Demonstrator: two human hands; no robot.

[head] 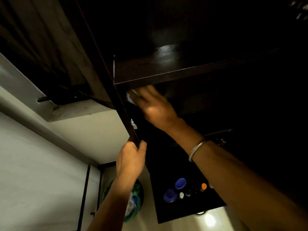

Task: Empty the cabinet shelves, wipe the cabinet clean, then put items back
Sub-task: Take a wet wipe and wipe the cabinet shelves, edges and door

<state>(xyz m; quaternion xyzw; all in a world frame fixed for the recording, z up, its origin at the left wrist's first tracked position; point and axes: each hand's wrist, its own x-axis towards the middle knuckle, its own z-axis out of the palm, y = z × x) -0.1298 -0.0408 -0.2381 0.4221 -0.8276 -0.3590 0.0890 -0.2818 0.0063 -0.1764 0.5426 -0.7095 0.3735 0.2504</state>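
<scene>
The left hand [131, 157] grips the edge of the dark cabinet [123, 104] side panel, while the right hand [155, 105], fingers extended, presses a white cloth [130, 97] beneath the shelf [166, 70].

text: none legible | labels: none legible | numbers: none | signs: none

Glossy dark wood shelf [166, 70]

My right hand [155, 105] inside cabinet [166, 67], under shelf front edge, against left side panel, cloth [130, 95] beneath fingers. My left hand [131, 157] below, gripping panel's front edge. Capped containers [180, 189] on worktop [183, 212] beneath.
</scene>
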